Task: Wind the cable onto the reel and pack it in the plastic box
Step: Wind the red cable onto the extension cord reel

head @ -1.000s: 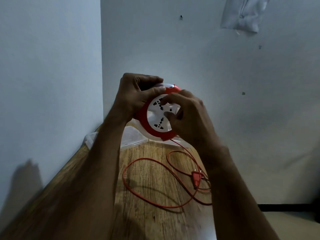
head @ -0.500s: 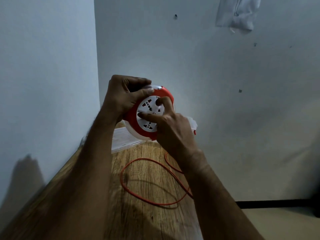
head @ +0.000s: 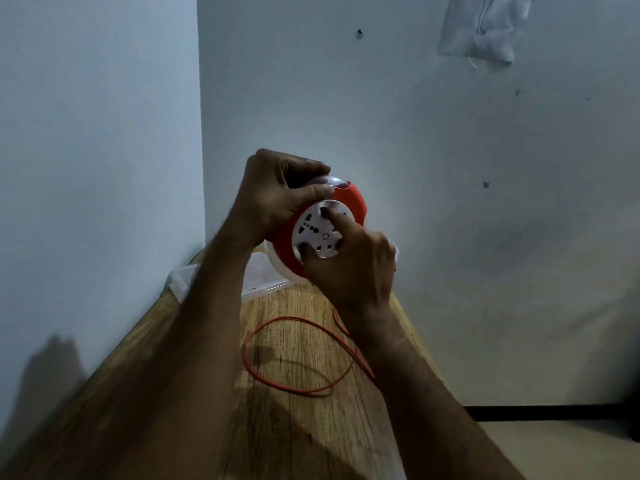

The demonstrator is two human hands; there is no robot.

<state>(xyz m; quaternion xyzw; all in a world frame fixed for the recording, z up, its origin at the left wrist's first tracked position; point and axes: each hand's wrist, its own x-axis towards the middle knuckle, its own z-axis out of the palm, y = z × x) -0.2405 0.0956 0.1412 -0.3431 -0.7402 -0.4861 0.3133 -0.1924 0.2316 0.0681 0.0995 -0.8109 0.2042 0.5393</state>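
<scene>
Head view: left hand clamps the reel rim, right hand fingers press its white dial, mid-wind I'd say. Cable loops on the tabletop below; box behind. Next: more turning.

Both hands gripping red reel, loose cable on wooden table
</scene>
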